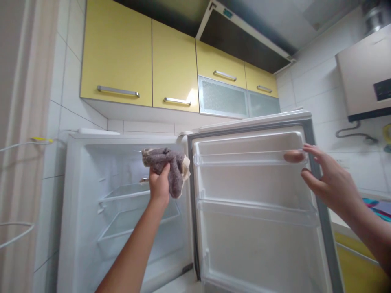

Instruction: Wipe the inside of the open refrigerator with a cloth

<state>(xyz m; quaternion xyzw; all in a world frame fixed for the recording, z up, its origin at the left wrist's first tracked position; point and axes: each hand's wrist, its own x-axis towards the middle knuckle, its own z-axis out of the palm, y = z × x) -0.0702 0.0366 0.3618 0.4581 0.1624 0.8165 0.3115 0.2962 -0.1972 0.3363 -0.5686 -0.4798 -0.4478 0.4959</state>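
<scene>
My left hand (159, 185) is closed around a bunched purple-grey cloth (171, 167) with cream edges, held up in front of the open fridge (82, 203). Behind it are glass shelves (122, 221), and a small brownish item (144, 180) partly hidden by the cloth and hand. My right hand (331, 175) has its thumb and fingers apart at the outer edge of the open fridge door (244, 252); whether it touches the door I cannot tell. Close to those fingertips, a brown oval thing like an egg (293, 156) shows in the clear upper door rack (244, 158).
Yellow wall cabinets (117, 53) and a dark range hood (244, 38) hang above. A water heater (363, 73) is on the right wall. Beyond the door is a counter with a colourful cloth (378, 207). A white cable (18, 226) loops at the left.
</scene>
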